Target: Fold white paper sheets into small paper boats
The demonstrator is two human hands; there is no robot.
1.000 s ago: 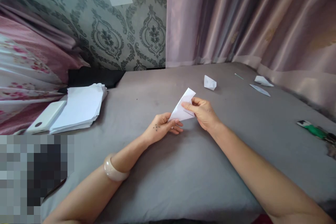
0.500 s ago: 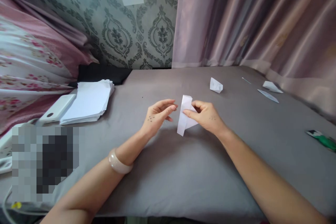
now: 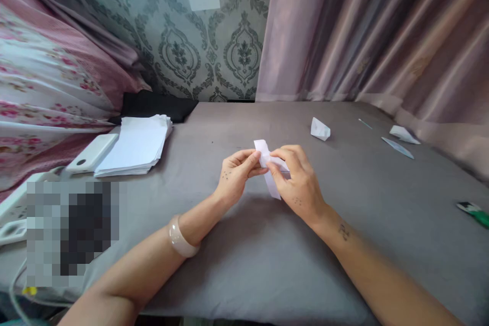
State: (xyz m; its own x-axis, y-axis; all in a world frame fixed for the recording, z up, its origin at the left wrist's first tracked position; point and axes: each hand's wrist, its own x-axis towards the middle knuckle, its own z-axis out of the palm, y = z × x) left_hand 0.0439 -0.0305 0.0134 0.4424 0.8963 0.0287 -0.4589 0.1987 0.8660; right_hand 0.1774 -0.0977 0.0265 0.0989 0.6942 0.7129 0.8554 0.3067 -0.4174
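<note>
A folded piece of white paper (image 3: pixel 272 186) is held up over the grey cloth, between both hands. My left hand (image 3: pixel 239 173) pinches its left edge with the thumb on the near face. My right hand (image 3: pixel 300 178) grips the right side of the paper, thumb and forefinger close to the crease. One strip of the paper points up and another hangs below the fingers. Part of the paper is hidden by my right fingers.
A stack of white paper (image 3: pixel 132 145) lies at the left by a white flat device (image 3: pixel 91 154). Farther right on the grey cloth (image 3: pixel 244 265) are a folded paper piece (image 3: pixel 320 129), a paper boat-like piece (image 3: pixel 405 134), a cotton swab (image 3: pixel 365 123) and a green-handled tool (image 3: pixel 476 214).
My left hand let go of the paper, then took hold of it again. The paper was turned, and my right fingers shifted on it. The view swung a little left.
</note>
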